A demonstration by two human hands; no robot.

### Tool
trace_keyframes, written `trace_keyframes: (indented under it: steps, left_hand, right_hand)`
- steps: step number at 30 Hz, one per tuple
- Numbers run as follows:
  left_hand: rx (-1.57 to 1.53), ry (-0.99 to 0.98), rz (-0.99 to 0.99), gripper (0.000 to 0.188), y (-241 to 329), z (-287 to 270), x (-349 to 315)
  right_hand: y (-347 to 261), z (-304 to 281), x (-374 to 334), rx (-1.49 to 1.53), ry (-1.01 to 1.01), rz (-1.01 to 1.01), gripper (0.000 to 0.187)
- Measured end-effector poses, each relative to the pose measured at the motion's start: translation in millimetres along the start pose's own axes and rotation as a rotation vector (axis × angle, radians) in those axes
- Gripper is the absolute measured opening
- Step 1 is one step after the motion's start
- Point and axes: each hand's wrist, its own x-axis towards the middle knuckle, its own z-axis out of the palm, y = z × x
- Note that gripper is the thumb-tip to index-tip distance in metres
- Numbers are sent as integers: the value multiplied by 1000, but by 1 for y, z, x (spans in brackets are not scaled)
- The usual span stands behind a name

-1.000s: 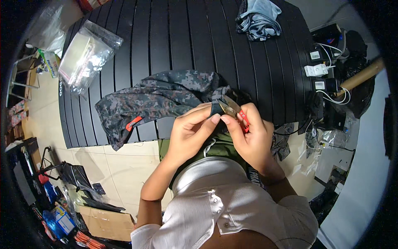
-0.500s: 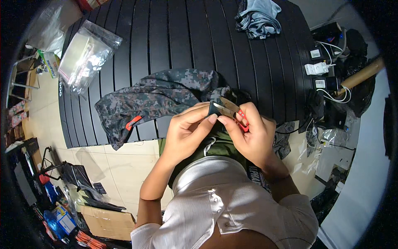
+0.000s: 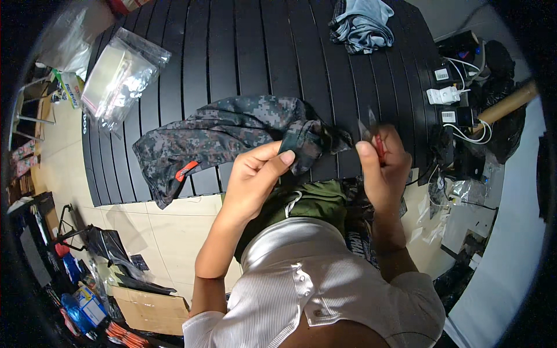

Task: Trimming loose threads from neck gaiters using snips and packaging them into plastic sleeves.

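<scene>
The garment [image 3: 217, 130] lies on the table [image 3: 249, 52] (cloth bundle [image 3: 366, 28] back right, plastic bag [image 3: 125, 78] back left).

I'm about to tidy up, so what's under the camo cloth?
The black table, visible beyond the edges of the camo cloth. Anything else directly beneath is covered and can't be seen.
</scene>
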Motion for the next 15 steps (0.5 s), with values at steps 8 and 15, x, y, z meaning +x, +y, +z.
trace_keyframes:
  steps: [8,15]
  left_hand:
    - [112,-12,-35,17,3,-8,2]
    - [329,-27,131,10,-7,-5,2]
  right_hand:
    - [15,2,16,162,-90,-20,24]
    - [143,-31,32,-773,403,-55,30]
